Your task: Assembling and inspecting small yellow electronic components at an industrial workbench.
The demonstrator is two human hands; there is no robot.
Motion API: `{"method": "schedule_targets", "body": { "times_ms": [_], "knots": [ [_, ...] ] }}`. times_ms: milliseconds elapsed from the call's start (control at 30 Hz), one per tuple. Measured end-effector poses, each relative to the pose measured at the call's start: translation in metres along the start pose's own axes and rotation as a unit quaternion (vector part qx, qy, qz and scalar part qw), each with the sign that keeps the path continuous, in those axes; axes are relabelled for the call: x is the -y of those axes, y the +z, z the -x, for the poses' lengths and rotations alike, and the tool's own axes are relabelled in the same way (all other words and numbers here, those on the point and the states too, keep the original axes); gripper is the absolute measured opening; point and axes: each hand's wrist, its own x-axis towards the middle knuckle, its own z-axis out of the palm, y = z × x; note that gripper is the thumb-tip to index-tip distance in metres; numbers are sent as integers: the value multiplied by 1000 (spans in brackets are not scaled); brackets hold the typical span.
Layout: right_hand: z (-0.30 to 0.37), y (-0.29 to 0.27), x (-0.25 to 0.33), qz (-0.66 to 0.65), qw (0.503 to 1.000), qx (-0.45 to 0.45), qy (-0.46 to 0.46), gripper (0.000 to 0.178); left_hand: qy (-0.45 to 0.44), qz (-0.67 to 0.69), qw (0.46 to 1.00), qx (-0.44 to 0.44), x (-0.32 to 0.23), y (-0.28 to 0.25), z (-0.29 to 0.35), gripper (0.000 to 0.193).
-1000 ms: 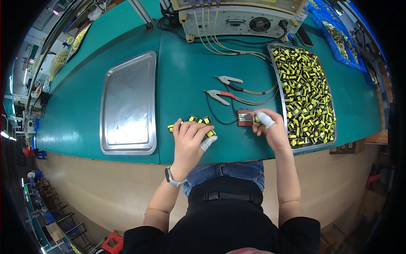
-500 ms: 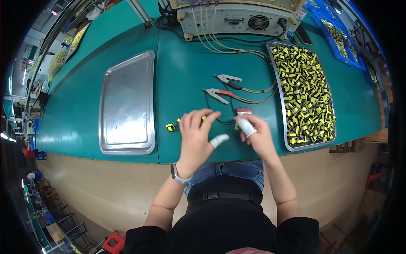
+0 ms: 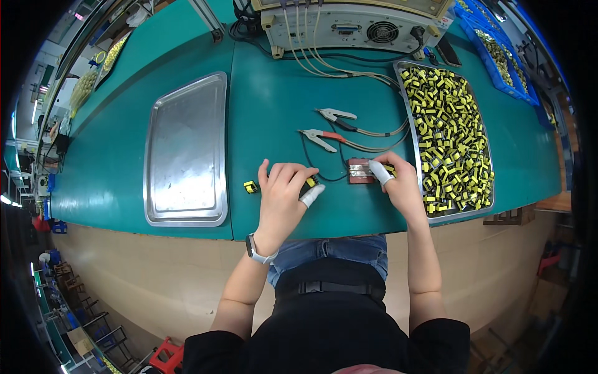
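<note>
My left hand (image 3: pixel 283 194), its thumb in a white cover, is closed with a small yellow-and-black transformer (image 3: pixel 312 181) between thumb and fingers, just above the green table. Another such transformer (image 3: pixel 250 187) sits on the table to its left. My right hand (image 3: pixel 400 187), also with a white-covered thumb, pinches a yellow-and-black transformer (image 3: pixel 390 169), partly hidden by the fingers. That hand is at the right edge of a small reddish-brown test block (image 3: pixel 359 171) with metal strips. Black leads run from the block toward two clips, one with a red grip (image 3: pixel 321 138), one with a black grip (image 3: pixel 338 117).
At the left lies a bare metal tray (image 3: pixel 187 156). A second metal tray (image 3: pixel 418 181) at the right is heaped with yellow-and-black transformers (image 3: pixel 451 137). An instrument (image 3: pixel 355 34) with cables stands at the back, and blue baskets (image 3: pixel 498 59) of parts are at the far right.
My right hand has moved right, from over the test block to its right side, uncovering the metal strips. My left hand's thumb and fingers have closed on a transformer.
</note>
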Motion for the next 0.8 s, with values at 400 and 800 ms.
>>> {"method": "schedule_targets", "body": {
  "times_ms": [400,800],
  "knots": [
    [23,35,-3,-527,797,257,145,29,-39,361,932,-8,-31,6,6,36],
    [5,1,7,-120,990,-25,65,19,-120,-117,986,15,-1,-6,30,75]
  ]
}}
